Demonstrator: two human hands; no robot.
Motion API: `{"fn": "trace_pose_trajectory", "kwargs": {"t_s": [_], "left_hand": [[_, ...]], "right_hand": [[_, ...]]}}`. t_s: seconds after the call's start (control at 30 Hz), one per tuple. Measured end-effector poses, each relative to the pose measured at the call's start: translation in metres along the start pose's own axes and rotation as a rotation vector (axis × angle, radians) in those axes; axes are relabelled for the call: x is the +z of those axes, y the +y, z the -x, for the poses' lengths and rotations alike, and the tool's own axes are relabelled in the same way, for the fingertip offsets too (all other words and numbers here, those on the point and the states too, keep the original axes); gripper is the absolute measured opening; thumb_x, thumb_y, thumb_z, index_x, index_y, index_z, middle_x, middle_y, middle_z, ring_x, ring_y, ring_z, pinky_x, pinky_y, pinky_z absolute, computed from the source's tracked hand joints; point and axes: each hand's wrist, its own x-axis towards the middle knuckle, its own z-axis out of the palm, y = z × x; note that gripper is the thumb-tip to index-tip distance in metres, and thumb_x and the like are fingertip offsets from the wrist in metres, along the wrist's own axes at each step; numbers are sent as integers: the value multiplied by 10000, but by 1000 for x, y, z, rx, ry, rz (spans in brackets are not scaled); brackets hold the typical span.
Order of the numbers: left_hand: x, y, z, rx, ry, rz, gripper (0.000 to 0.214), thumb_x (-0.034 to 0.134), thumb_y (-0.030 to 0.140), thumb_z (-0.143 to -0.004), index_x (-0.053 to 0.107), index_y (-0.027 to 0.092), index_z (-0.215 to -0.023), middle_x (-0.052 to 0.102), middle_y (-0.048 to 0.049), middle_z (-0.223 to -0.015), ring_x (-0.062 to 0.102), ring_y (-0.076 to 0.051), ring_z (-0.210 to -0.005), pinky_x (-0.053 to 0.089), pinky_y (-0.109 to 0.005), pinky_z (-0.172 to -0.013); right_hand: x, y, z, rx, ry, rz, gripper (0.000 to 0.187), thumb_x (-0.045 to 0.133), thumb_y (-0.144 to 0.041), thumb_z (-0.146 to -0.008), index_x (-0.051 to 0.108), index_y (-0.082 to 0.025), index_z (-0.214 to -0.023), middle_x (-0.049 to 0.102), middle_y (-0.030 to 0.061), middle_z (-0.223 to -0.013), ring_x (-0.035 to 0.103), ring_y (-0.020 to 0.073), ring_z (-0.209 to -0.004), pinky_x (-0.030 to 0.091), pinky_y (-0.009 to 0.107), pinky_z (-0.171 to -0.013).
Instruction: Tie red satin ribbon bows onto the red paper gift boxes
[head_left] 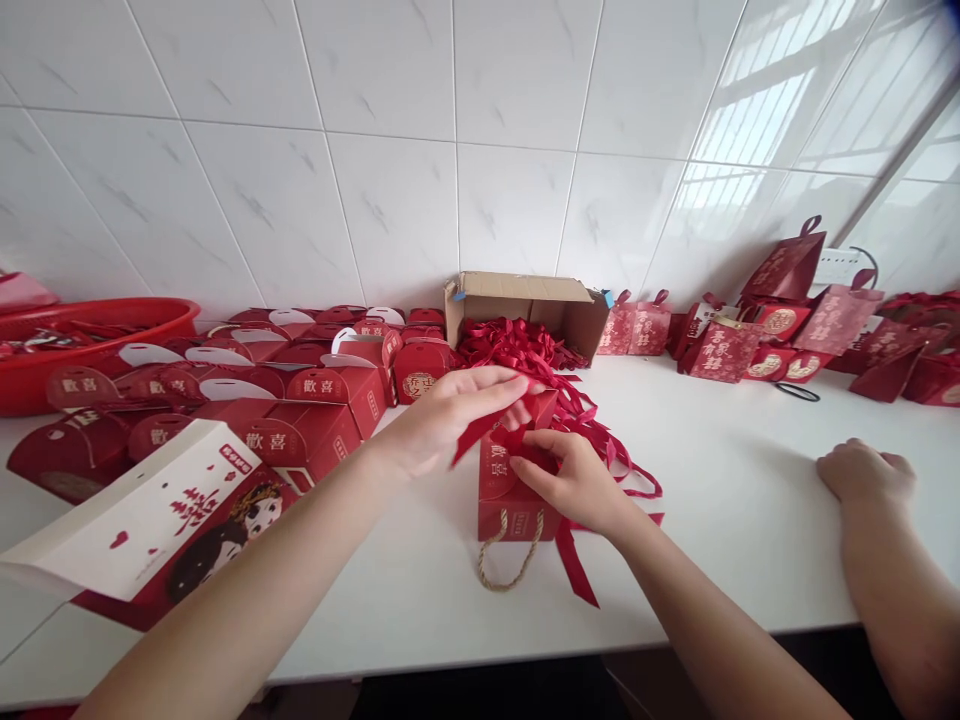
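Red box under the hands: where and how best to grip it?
Take the cord handle from the near side, I'd judge: its open loop extends beyond the near end of the red box, clear of the left hand and right hand.

Box point(504, 494) red, pale lettering point(499, 461); cord point(501, 587) gold; ribbon point(469, 441) apparently plain red.

red ribbon point(472, 438) in left hand point(442, 418)

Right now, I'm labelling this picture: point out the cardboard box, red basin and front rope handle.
Cardboard box point(525, 288), head view: its top flap.
Red basin point(28, 380), head view: its outer wall.
Rope handle point(502, 587), head view: bottom of its loop.
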Motion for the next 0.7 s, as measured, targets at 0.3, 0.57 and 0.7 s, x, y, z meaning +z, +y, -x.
{"fn": "trace_pose_trajectory", "kwargs": {"t_s": [0.3, 0.57, 0.7], "left_hand": [[-8, -44, -7, -81, 66, -203, 362, 717, 489, -703, 627, 181, -871, 609, -7, -815, 559, -149, -782, 446, -289, -738], [2, -65, 14, -32, 207, -217, 224, 662, 380, -774, 576, 173, -770, 650, -19, -836, 597, -161, -810, 465, -304, -754], [8, -66, 17, 18, 215, -304, 216, 676, 350, -756, 533, 190, -776, 614, 3, -795, 583, -153, -777, 461, -293, -735]], "right_hand": [[0, 15, -1, 3, 43, -153, 392, 507, -438, -873, 477, -164, -593, 446, -14, -613, 376, 100, -569, 297, 236, -515], [8, 19, 2, 78, 248, -275, 286, 634, -405, -802, 439, -216, -896, 608, -35, -663, 438, 105, -533, 329, 232, -515], [11, 18, 3, -27, 300, -150, 164, 604, -326, -829, 515, -214, -909, 628, -17, -684, 537, 131, -621, 408, 250, -584]]}}
